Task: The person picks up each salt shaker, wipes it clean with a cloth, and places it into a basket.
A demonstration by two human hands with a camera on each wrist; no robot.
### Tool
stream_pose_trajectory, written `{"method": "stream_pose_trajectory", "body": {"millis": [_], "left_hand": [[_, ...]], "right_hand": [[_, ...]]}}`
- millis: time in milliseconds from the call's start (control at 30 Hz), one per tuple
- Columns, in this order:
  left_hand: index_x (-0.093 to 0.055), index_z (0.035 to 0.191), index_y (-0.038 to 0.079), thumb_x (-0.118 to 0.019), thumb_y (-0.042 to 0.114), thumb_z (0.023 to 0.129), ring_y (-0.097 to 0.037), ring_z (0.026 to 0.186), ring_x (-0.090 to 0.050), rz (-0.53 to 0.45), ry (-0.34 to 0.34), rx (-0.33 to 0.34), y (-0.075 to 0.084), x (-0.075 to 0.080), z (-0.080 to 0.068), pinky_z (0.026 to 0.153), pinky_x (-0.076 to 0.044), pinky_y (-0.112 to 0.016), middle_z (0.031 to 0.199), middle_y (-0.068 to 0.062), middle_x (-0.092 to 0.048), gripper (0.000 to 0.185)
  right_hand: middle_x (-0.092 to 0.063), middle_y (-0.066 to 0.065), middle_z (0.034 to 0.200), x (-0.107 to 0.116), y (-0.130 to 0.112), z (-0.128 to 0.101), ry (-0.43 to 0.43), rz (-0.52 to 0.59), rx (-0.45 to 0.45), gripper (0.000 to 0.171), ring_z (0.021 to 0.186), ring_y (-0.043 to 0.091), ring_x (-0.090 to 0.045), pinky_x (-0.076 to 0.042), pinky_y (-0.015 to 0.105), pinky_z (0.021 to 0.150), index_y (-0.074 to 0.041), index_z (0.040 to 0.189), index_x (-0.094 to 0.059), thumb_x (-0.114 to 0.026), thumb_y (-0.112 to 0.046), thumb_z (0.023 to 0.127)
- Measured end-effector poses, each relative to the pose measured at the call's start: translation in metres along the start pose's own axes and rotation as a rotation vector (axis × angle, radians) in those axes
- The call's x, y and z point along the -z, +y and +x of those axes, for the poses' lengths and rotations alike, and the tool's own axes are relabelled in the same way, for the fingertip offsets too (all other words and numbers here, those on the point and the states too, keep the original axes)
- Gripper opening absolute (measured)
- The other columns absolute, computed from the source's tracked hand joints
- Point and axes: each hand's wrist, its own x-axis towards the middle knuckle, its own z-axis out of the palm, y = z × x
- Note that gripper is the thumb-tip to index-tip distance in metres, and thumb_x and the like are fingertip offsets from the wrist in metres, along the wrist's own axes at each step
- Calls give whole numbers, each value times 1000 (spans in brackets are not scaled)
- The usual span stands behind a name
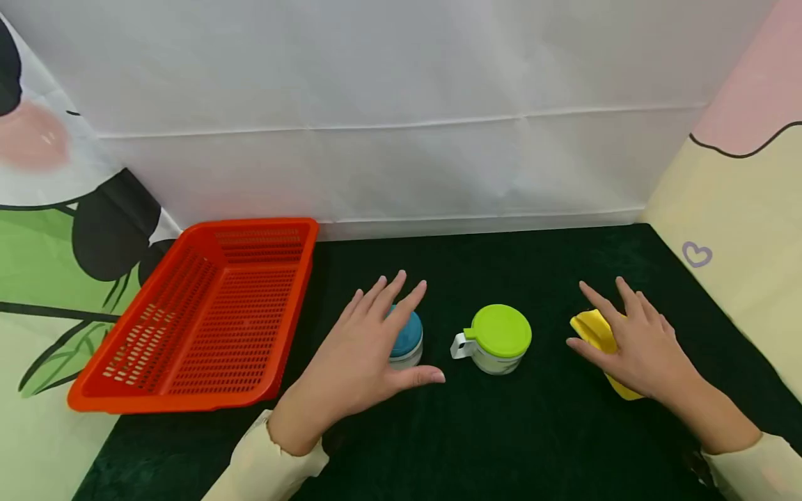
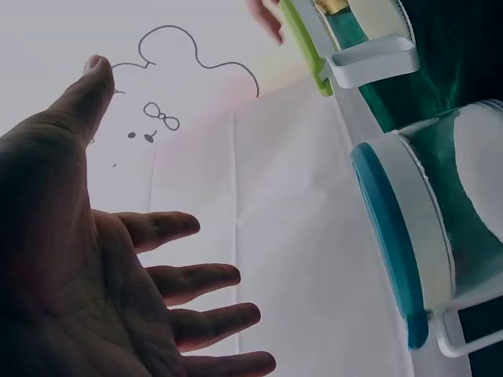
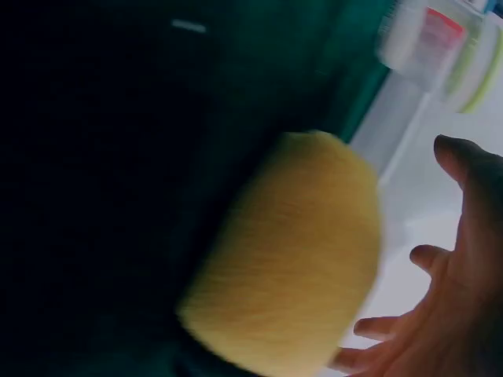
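Note:
My left hand (image 1: 370, 341) hovers with fingers spread over a blue-lidded white jar (image 1: 407, 339) on the dark green cloth; in the left wrist view the open palm (image 2: 118, 267) faces that blue-lidded jar (image 2: 416, 236) without touching it. A green-lidded white jar (image 1: 498, 339) with a side handle stands in the middle between the hands. My right hand (image 1: 633, 341) is spread open above a yellow object (image 1: 598, 334); the right wrist view shows the yellow object (image 3: 295, 251) blurred beside the open fingers (image 3: 464, 236). Whether that hand touches it is unclear.
An empty orange perforated basket (image 1: 207, 313) sits at the left of the dark green table cloth (image 1: 501, 431). White sheeting forms the back wall, with patterned fabric panels at both sides.

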Motion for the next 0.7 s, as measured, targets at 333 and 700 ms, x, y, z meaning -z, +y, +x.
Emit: {"method": "stream_pose_trajectory", "body": {"millis": [333, 700], "left_hand": [[-21, 166, 27, -65, 77, 84, -39, 154, -20, -28, 12, 70, -20, 7, -14, 121, -18, -61, 171, -7, -17, 105], [-21, 166, 25, -66, 72, 88, -40, 154, -18, -31, -32, 125, -36, 9, -18, 121, -17, -62, 171, -10, -16, 101]], "right_hand": [[-10, 40, 159, -12, 11, -5, -198, -12, -76, 92, 127, 72, -29, -32, 86, 88, -32, 166, -14, -57, -71, 95], [-29, 35, 144, -14, 14, -7, -183, -25, 22, 71, 96, 48, -50, -51, 44, 61, -28, 162, -27, -63, -41, 102]]}}
